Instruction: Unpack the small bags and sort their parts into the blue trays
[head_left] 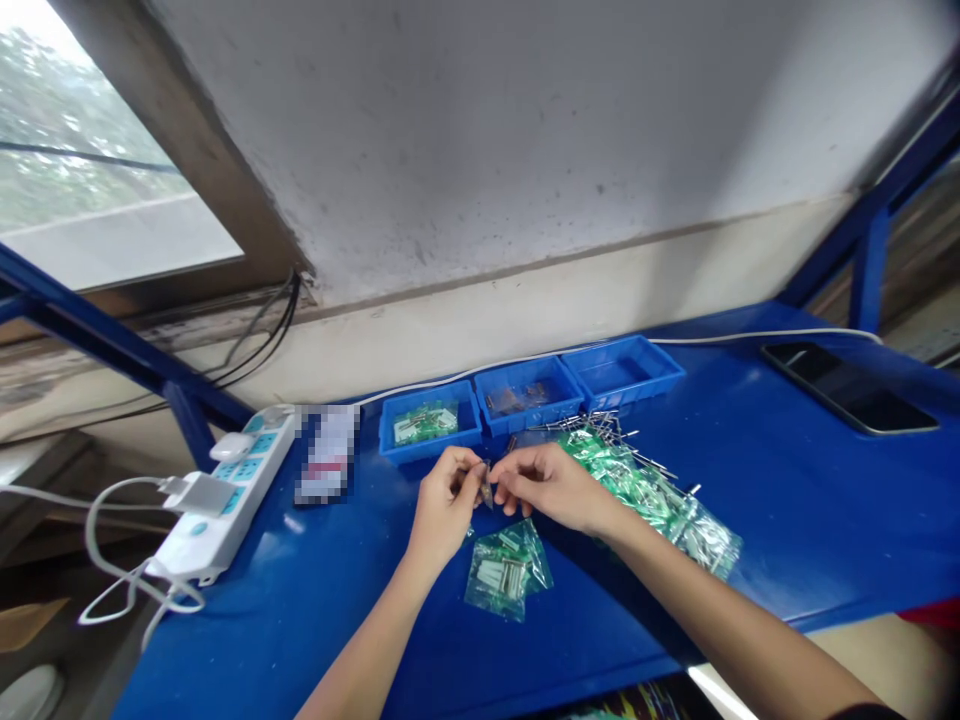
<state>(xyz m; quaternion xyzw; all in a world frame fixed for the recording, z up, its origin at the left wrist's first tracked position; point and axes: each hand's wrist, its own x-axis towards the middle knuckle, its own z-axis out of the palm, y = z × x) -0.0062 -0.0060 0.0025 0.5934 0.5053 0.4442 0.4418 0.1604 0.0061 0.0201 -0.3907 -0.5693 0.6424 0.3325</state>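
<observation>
My left hand (446,500) pinches a small clear plastic bag (487,493) with something brownish in it; its contents are too small to make out. From the other side, my right hand (551,485) has its fingers curled, with the fingertips closed at the bag's edge. Just below both hands lie clear and green-tinted packets (510,572) holding white plugs and metal screws. Under and beyond my right forearm spreads a heap of similar packets (645,490), with loose metal rods (600,425) at its far end.
Three blue trays line the wall: one with green packets (386,430), one with brownish small bags (529,418), one at the right (626,370). A white power strip (225,500) with cables and a blurred-out item (328,455) lie left. A phone (847,387) rests on the blue table (300,620).
</observation>
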